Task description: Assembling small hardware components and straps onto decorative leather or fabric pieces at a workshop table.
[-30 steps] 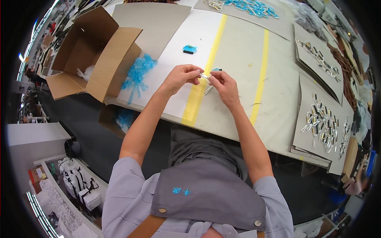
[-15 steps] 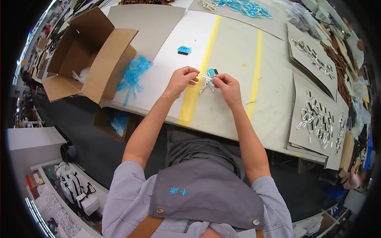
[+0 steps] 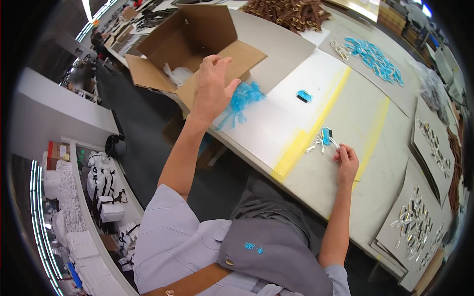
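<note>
On the table (image 3: 276, 133), spread left hand (image 3: 213, 86) nears cardboard box (image 3: 190, 42) holding white bags (image 3: 178, 75).

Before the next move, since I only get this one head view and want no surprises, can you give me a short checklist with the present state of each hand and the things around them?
1. Left hand empty: ok, open, fingers spread, raised beside the open cardboard box.
2. Right hand has the piece: ok, its fingertips pinch the small blue and metal piece on the table.
3. Blue plastic pile within left reach: ok, it lies just right of the box flap.
4. Box contents: cannot tell, only some clear plastic shows inside.
5. Spare blue piece: ok, lying alone on the table, untouched.
</note>
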